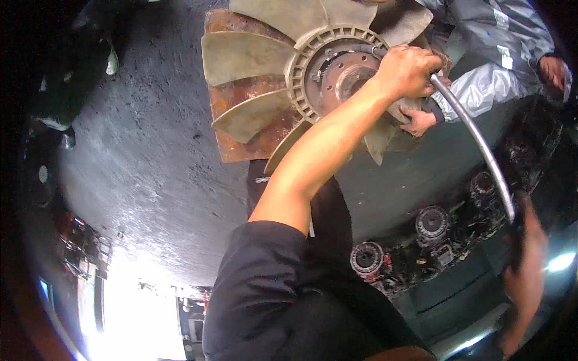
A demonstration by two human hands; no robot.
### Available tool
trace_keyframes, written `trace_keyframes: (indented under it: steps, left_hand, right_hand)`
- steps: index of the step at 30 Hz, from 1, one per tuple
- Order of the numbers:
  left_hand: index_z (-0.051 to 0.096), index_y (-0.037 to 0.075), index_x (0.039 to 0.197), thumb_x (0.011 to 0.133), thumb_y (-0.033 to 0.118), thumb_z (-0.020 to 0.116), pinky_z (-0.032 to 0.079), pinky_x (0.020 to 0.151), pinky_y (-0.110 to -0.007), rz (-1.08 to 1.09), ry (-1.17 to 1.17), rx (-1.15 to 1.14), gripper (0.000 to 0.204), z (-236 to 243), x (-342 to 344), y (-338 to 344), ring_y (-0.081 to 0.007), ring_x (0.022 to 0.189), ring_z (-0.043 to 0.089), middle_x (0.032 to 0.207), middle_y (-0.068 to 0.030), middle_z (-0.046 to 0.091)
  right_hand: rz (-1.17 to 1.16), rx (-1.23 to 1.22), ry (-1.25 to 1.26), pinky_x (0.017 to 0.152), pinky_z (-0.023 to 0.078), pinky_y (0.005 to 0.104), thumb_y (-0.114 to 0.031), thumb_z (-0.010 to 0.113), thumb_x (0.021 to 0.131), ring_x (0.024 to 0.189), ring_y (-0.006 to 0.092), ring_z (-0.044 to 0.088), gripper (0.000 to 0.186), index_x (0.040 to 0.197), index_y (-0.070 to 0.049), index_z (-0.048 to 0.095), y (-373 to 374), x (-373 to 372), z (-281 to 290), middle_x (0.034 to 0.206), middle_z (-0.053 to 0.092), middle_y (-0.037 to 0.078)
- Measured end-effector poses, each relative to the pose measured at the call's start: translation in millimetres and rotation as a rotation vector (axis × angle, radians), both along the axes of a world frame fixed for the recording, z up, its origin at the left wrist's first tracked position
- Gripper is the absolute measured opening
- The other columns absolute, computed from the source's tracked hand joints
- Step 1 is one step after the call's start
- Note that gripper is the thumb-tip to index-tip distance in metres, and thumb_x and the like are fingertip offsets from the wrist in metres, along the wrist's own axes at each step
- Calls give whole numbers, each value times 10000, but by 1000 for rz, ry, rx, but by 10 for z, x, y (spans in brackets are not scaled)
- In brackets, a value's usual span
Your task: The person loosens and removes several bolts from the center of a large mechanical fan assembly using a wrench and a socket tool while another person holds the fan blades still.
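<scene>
A big pale-bladed fan [247,57] lies on a rusty metal plate [232,150], with a round bolted hub [340,78] at its middle. My left hand [409,69] is closed around the head end of a long-handled socket wrench [475,129], over the hub's right side. The socket end [373,51] meets the hub's upper edge. At the far right my right hand [527,259] is dim and blurred, wrapped about the wrench handle's outer end. Beneath my left hand, a co-worker's hand [418,122] grips a fan blade; the co-worker's other hand [554,72] is farther right.
The co-worker, in grey reflective clothing [481,90], crouches close at the upper right. Several dark machine units with round faces [432,222] line the lower right. Dark, stained floor [144,162] stretches left of the fan. Bright light [141,319] glares at the lower left.
</scene>
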State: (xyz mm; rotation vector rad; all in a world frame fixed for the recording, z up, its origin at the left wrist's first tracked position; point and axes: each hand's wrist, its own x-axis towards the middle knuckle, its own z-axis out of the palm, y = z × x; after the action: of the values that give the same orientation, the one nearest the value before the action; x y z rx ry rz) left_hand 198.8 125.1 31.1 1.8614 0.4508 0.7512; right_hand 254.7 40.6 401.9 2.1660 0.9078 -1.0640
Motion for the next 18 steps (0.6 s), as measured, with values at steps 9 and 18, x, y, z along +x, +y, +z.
trace_keyframes:
  steps: [9, 18]
  left_hand:
    - [579, 78, 1175, 645, 165, 701, 489, 882, -420, -294, 139, -54, 550, -27, -52, 384, -346, 1029, 602, 1085, -163, 635]
    - [537, -41, 1237, 890, 228, 626, 463, 909, -329, -9, 410, -409, 448, -429, -1430, 257, -211, 1038, 596, 1154, -160, 627]
  right_hand:
    - [-1333, 583, 69, 681, 471, 269, -187, 614, 917, 818, 145, 557, 528, 1353, 48, 432, -1463, -1701, -1690, 950, 617, 107]
    - [-1564, 1263, 424, 465, 353, 205, -291, 602, 933, 527, 57, 449, 358, 1164, -40, 490, -802, -2753, -3300, 684, 488, -23]
